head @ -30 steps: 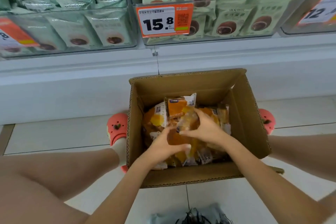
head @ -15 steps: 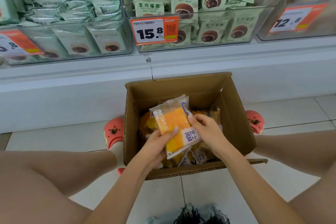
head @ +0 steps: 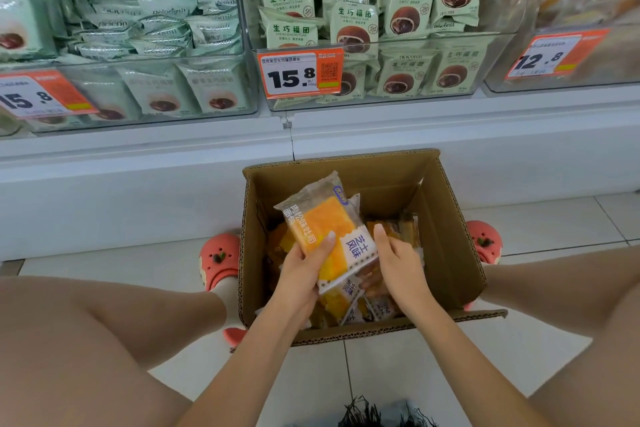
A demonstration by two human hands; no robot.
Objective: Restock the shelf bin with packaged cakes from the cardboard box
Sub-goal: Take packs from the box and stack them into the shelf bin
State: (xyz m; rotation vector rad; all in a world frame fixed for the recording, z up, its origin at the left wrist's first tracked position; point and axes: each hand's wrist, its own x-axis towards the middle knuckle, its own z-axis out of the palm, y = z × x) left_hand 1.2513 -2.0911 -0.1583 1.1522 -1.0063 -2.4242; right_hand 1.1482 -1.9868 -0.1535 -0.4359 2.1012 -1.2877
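An open cardboard box stands on the floor between my feet, holding several orange-and-white packaged cakes. My left hand grips a stack of yellow cake packets, tilted and lifted above the box's contents. My right hand is beside the stack's right edge, fingers extended and apart, holding nothing. A clear shelf bin at the upper right, tagged 12.8, holds blurred orange packets.
Clear bins of green mochi packets fill the shelf above, with orange price tags reading 15.8. A white shelf base runs behind the box. Pink clogs flank the box; my bare knees frame both sides.
The stack of cake packets has risen out of the box in my left hand. My right hand has come off the stack and now sits beside it. The view tilted up toward the shelf.
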